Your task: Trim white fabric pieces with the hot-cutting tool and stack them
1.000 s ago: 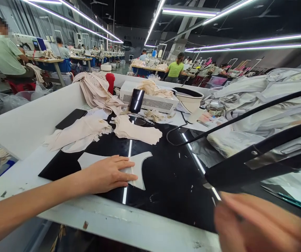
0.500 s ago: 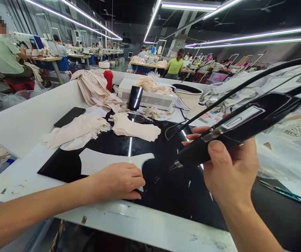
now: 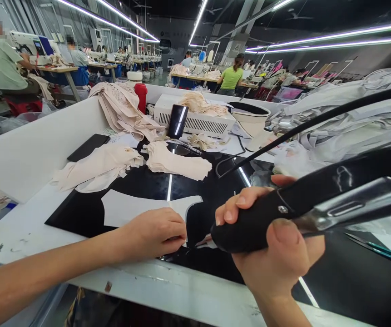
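My left hand (image 3: 157, 231) is closed at the right end of a flat white cut piece (image 3: 127, 206), thumb and fingers together at its edge on the glossy black board (image 3: 76, 211). My right hand (image 3: 277, 254) grips a corded black hand tool (image 3: 246, 227) with a long metal lever (image 3: 368, 200) on its side. The tool's thin tip (image 3: 207, 243) points left, low over the board, close to my left fingertips and the edge of the white piece. Whether the tip touches the board I cannot tell.
Stacked beige fabric pieces (image 3: 178, 161) and another beige pile (image 3: 103, 163) lie behind. A phone (image 3: 89, 147), a black cup-like object (image 3: 177, 121), a vented white box (image 3: 209, 125) and green-handled snips (image 3: 382, 252) surround the board. The black cord (image 3: 304, 120) arches rightward. Co-workers sit farther off.
My right hand has moved down and to the left and turned the tool, bringing its tip near my left fingers. My left hand and the white piece have hardly moved.
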{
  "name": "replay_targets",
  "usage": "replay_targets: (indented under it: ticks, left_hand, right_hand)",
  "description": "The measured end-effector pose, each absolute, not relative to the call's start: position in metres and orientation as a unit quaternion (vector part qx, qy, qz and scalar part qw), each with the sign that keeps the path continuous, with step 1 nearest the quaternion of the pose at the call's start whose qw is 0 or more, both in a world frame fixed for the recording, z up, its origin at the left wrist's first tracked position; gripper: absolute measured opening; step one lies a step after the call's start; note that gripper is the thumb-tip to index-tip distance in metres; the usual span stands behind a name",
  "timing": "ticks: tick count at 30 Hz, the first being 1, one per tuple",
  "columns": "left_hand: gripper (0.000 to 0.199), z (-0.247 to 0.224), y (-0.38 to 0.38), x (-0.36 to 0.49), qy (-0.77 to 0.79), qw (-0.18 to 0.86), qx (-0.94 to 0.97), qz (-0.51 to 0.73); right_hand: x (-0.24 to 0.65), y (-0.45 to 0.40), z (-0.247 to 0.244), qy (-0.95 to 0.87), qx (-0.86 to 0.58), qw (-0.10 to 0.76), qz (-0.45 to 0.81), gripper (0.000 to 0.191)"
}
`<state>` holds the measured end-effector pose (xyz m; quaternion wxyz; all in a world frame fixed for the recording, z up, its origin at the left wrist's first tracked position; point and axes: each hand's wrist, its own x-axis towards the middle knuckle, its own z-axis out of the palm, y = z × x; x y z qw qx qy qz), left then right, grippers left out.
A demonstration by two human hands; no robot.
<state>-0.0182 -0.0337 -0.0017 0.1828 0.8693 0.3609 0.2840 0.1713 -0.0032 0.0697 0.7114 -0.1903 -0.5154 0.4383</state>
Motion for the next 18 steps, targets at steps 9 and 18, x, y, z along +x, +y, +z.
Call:
replay_targets:
  ticks: [9,18]
  left_hand:
    - [0.011,-0.0045,-0.032,-0.0167,0.344,0.187,0.87,0.3]
    - [0.022,0.0047,-0.0324,-0.017,0.366,0.199,0.866,0.276]
  right_hand:
    - [0.1603,-0.0064,0.061,-0.519,-0.188,0.707,0.442,0.049]
    - [0.1614,-0.0082,0.0613,-0.529,-0.184,0.704,0.437,0.048]
